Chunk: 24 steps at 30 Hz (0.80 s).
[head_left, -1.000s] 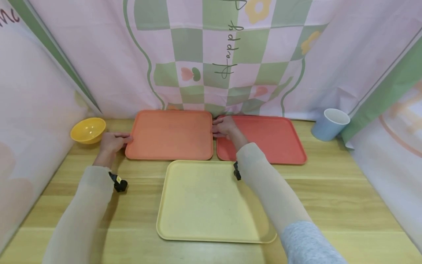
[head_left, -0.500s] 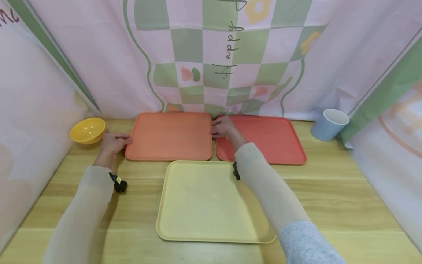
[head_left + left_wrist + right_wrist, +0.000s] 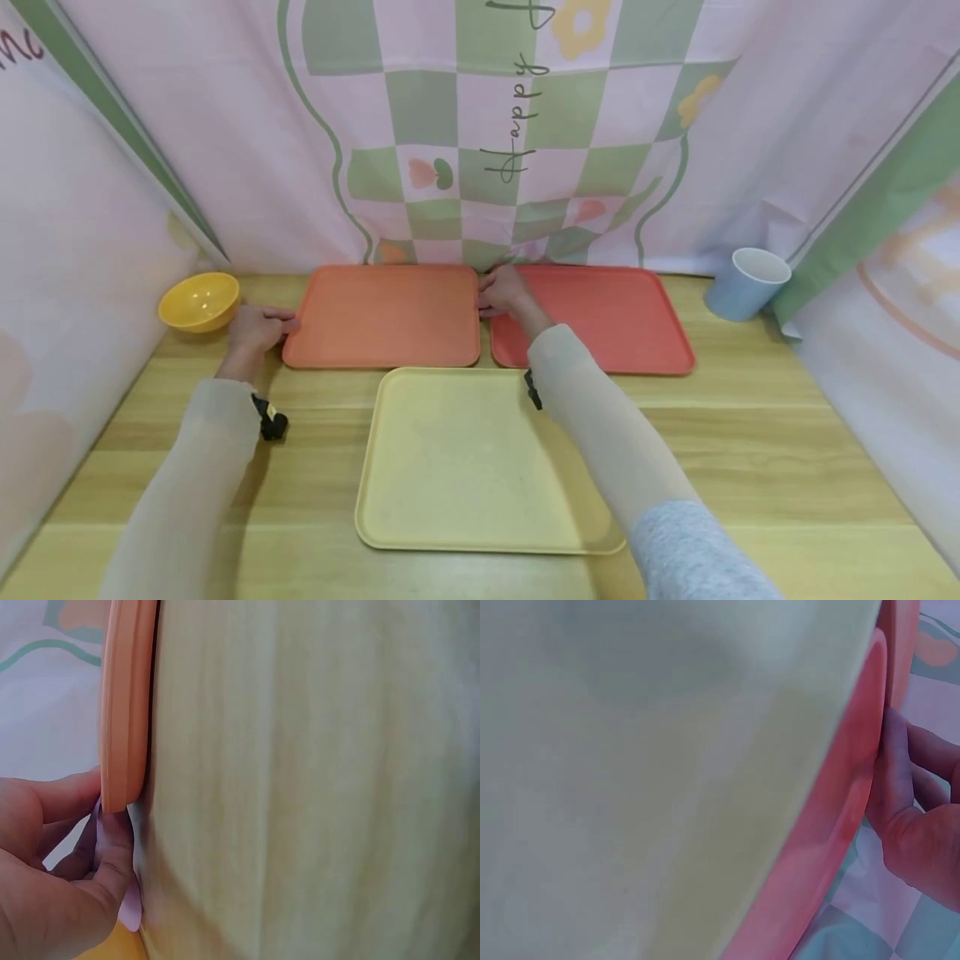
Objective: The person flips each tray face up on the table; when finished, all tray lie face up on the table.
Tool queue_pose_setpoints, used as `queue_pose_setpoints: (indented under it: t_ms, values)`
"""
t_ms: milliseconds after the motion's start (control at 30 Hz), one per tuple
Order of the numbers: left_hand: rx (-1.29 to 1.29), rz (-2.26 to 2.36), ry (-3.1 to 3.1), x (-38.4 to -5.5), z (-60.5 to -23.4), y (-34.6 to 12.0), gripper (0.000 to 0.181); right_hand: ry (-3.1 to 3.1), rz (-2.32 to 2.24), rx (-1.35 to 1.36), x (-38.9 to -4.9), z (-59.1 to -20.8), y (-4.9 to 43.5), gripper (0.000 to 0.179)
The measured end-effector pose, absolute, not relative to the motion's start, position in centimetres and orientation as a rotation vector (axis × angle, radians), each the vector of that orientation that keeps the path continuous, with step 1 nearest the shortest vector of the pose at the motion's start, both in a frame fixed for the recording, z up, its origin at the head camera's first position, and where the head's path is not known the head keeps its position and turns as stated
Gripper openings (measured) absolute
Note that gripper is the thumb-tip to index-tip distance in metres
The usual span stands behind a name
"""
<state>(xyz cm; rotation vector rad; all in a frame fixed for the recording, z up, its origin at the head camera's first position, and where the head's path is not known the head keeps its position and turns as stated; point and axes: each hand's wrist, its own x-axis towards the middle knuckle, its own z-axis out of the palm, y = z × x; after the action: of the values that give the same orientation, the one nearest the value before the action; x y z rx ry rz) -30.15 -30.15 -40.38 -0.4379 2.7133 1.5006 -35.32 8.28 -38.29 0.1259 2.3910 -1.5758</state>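
Observation:
An orange tray lies at the back left of the wooden table, its left and right edges between my two hands. My left hand pinches the left edge; in the left wrist view its thumb and finger meet the tray's orange rim. At the right edge, my right hand holds the same tray, reaching across the corner of a red tray. In the right wrist view the right hand has its fingertips at the tray edge. Nearer to me lies a pale yellow tray, partly under my right forearm.
A yellow bowl stands just left of my left hand. A light blue cup is at the back right corner. A printed cloth hangs behind the trays, with more cloth along both sides of the table.
The far edge of the orange tray has come down, and the tray now lies flatter, level with the red one. Both hands keep their hold, and the head view has shifted slightly.

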Motion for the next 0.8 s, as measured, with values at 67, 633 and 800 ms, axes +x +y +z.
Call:
queue_pose_setpoints:
  t_ms: [67, 633, 800]
  values:
    - [-0.438, 1.449, 2.746, -30.2, -40.4, -30.1, 0.037, 2.381, -1.583, 0.13, -35.4, -38.3, 8.4, 0.032]
    - [-0.225, 1.291, 3.01, -29.7, -38.8, -27.9, 0.039, 2.477, -1.505, -0.05, -34.4, -36.6, 10.1, 0.036]
    - [0.011, 1.264, 3.074, -29.0, -38.5, -26.2, 0.038, 2.471, -1.544, -0.133, -33.7, -35.7, 11.7, 0.04]
